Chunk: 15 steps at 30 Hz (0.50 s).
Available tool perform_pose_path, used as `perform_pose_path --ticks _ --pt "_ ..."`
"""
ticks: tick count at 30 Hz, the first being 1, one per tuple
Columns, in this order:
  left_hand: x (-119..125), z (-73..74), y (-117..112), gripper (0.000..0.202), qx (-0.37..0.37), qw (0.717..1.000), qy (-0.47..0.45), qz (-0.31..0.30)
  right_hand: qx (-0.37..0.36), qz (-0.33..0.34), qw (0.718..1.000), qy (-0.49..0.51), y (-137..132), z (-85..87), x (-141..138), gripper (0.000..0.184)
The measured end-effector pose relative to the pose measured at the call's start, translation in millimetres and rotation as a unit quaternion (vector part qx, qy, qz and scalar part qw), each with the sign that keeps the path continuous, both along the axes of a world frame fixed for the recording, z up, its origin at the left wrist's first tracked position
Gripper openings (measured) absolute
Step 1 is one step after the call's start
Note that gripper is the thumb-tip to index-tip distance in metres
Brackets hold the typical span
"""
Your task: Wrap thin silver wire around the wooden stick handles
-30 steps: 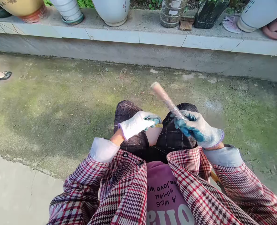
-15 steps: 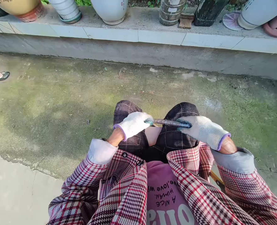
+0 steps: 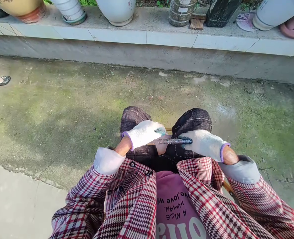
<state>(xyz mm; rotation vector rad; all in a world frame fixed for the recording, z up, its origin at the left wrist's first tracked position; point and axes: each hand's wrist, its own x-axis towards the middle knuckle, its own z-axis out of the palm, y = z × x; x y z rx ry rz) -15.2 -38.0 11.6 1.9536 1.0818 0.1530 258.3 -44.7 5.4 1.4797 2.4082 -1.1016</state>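
Observation:
My right hand [image 3: 203,142], in a white knit glove with a purple cuff and dark green fingertips, is closed around the right end of a thin dark rod [image 3: 175,141]. The rod looks wound with cord or wire and lies nearly level above my lap. Its lighter left end reaches the near side of my left hand [image 3: 145,133]. Gloved the same way, my left hand has its fingers curled over my left knee, and what is inside them is hidden. Between the knees, a narrow yellowish strip [image 3: 168,129] shows just beyond the fingertips.
Ahead runs a low tiled ledge [image 3: 170,38] bearing several pots, including a white pot [image 3: 116,11], plus a dark container [image 3: 221,13] and a small brush [image 3: 198,22]. Mossy concrete ground [image 3: 87,99] lies before it. Another person's shoe [image 3: 5,80] shows at far left.
The rod and my right hand have moved left and toward my body. The rod's left end now shows below my left hand rather than meeting its fingertips. The yellowish strip has become visible.

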Motion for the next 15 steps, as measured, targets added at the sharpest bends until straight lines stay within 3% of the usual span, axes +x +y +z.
perform_pose_path --ticks 4,6,8,11,15 --pt "-14 -5.6 10 0.021 -0.084 0.986 -0.119 0.078 -0.167 -0.034 0.980 0.102 10 6.0 18 0.026" --pt "-15 -10.9 14 0.021 -0.132 0.968 -0.187 0.104 -0.241 -0.102 0.952 0.156 13 8.3 18 0.038" --pt "-11 -14.9 16 0.021 -0.130 0.953 -0.213 0.171 -0.276 -0.186 0.920 0.208 12 7.6 8 0.045" --pt "-4 -14.6 17 0.023 -0.052 0.926 -0.216 0.304 -0.255 -0.302 0.863 0.315 8 3.5 -22 0.048" --pt "-6 -6.2 19 0.035 0.003 0.849 -0.291 0.440 -0.186 -0.372 0.818 0.397 15 1.7 -62 0.040"
